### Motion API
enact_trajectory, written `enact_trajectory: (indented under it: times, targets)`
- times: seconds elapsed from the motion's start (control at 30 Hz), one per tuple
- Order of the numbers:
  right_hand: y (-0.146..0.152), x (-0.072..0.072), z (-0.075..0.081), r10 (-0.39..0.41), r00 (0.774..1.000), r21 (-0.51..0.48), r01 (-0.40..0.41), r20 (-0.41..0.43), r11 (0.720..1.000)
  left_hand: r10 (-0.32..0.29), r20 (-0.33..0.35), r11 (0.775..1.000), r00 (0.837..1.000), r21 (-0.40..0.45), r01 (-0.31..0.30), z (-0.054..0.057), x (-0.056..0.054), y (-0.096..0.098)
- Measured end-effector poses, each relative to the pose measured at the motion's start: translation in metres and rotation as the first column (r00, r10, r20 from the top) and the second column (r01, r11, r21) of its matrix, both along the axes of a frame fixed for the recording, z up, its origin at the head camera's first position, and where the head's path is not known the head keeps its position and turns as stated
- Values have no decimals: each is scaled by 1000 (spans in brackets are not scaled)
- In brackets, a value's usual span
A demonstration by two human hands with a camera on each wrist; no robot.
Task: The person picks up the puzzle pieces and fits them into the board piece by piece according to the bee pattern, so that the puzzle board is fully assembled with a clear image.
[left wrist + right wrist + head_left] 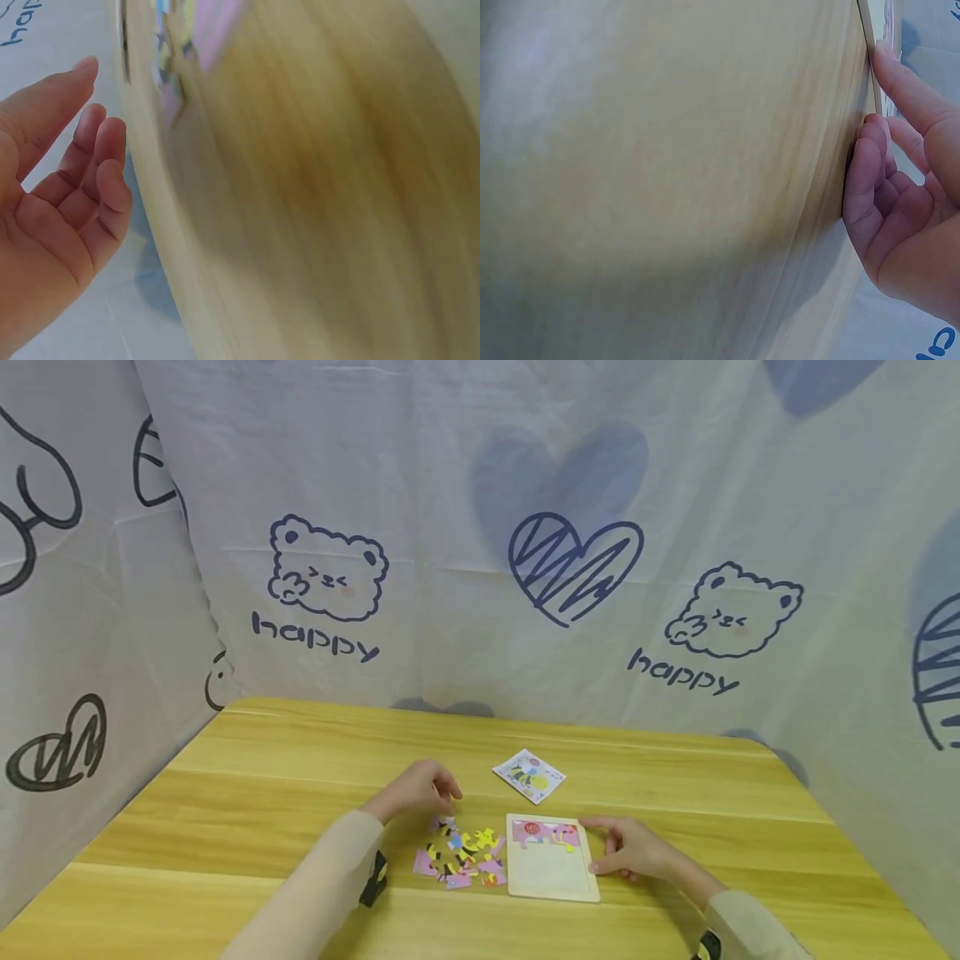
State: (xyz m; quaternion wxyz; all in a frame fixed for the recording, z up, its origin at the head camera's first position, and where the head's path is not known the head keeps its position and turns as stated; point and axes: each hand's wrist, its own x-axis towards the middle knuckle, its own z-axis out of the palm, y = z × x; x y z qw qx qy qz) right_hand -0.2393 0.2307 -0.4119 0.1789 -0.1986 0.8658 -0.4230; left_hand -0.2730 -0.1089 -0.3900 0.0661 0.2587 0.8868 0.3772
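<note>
Nearest: two cream sleeves (315, 885) over one yellow wood-grain tabletop (247, 777). One square pale-wood puzzle tray (553, 870), pink strip along top; right hand (630, 848) at its right edge, thumb and forefinger wide apart, touching. Left of tray: one heap of pink, yellow and black jigsaw pieces (486, 839), exact count unclear. Just beyond heap: left hand (420, 787), fingers loosely bent, holding nothing. Farther: one white bee-picture card (529, 777). Behind: white fabric wall (450, 652), two bears, one scribbled heart between.

Head view: from above, forward-down. Wrist views: close beside left hand (56, 217) and right hand (919, 225). Shared: table (675, 793).
</note>
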Motion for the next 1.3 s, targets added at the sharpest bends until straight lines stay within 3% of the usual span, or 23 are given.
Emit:
enact_trajectory:
  times: [0.27, 0.63, 0.97, 1.3]
  targets:
    - [0, -1, -1, -6, 1000, 4, 6, 6, 1000, 35, 98, 999, 995, -3, -35, -7, 0, -14]
    - [0, -2, -2, -6, 1000, 12, 6, -1, 1000, 10, 157, 999, 988, -36, -5, -13, -1, -20]
    - [0, -1, -1, -8, 1000, 15, 8, 3, 1000, 44, 152, 997, 987, -77, -32, -13, -1, -19]
    - [1, -1, -1, 2, 1000, 14, -2, 0, 1000, 85, 139, 995, 987, -60, -77, -12, 3, -17]
